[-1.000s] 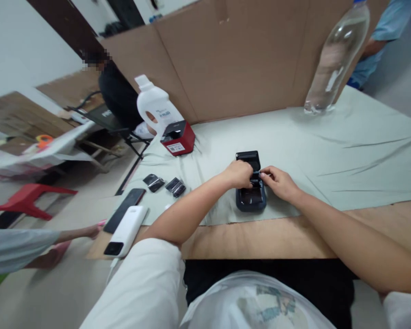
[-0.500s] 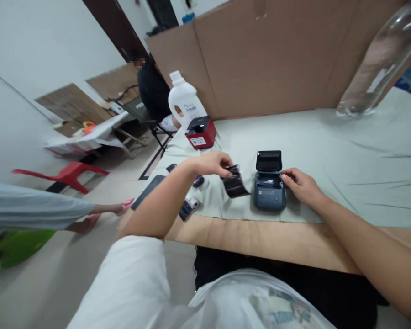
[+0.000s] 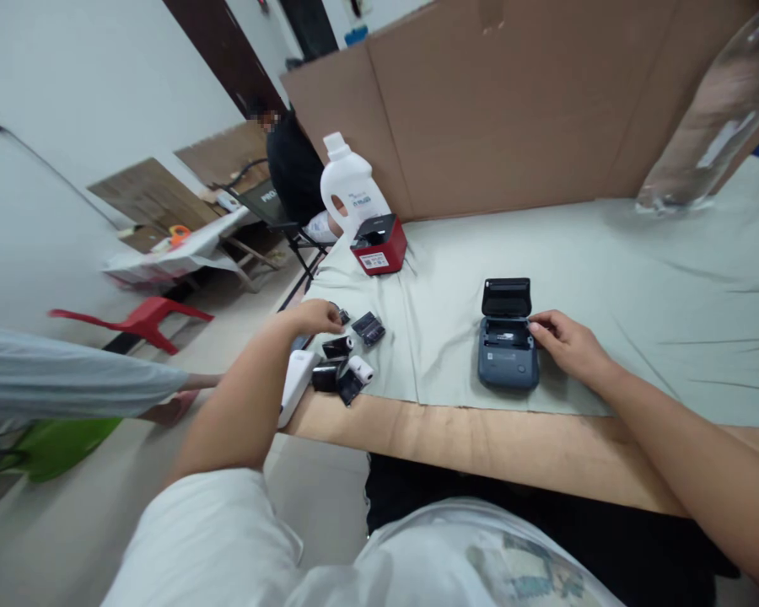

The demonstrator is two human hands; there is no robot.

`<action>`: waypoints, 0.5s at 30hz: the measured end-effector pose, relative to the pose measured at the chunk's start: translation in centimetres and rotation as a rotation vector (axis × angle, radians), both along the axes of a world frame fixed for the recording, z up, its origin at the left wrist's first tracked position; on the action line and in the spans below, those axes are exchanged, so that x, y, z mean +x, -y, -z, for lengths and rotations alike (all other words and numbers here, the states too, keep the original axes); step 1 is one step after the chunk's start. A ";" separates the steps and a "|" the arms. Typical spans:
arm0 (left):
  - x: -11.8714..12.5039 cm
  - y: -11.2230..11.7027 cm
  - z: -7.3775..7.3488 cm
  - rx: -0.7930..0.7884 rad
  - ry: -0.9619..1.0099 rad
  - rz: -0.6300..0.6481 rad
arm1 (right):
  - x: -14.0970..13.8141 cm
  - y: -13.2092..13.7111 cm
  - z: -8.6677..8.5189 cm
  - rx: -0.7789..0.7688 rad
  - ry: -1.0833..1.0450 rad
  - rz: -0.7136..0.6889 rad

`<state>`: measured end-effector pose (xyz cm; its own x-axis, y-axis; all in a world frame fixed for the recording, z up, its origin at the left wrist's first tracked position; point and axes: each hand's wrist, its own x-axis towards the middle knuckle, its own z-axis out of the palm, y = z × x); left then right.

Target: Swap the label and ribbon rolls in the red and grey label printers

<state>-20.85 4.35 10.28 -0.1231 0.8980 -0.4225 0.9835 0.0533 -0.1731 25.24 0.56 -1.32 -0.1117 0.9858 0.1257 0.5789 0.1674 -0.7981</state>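
A dark blue-grey portable printer [image 3: 508,364] stands on the cloth with its black lid [image 3: 507,297] raised and its paper bay exposed. At the printer's upper right edge, my right hand [image 3: 560,337] grips the side between thumb and fingers. My left hand [image 3: 316,317] is over the left end of the table with its fingers curled together; what they hold, if anything, I cannot make out. Close to it lie a black wrapped piece [image 3: 368,329], a roll with a black outside [image 3: 337,346], a white paper roll [image 3: 360,369] and dark wrappers [image 3: 349,386].
A white device [image 3: 298,384] lies at the table's left edge, partly behind my forearm. Further back stand a red and black box [image 3: 379,246] and a white jug [image 3: 352,190]. Cardboard [image 3: 512,118] walls the far side, with a clear bottle [image 3: 702,143] at right. A person [image 3: 294,164] sits beyond.
My left hand has moved left, away from the printer, carrying the black wrapper to the cluster of rolls. My right hand stays on the printer's edge.
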 end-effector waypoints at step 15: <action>-1.0 -2.5 2.8 0.229 0.076 -0.075 | -0.1 0.1 -0.4 -0.025 -0.030 -0.025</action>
<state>-21.87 6.86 7.44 -0.1692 0.9607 -0.2201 0.9849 0.1564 -0.0743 25.13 0.49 -0.93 -0.1329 0.9856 0.1045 0.5507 0.1611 -0.8190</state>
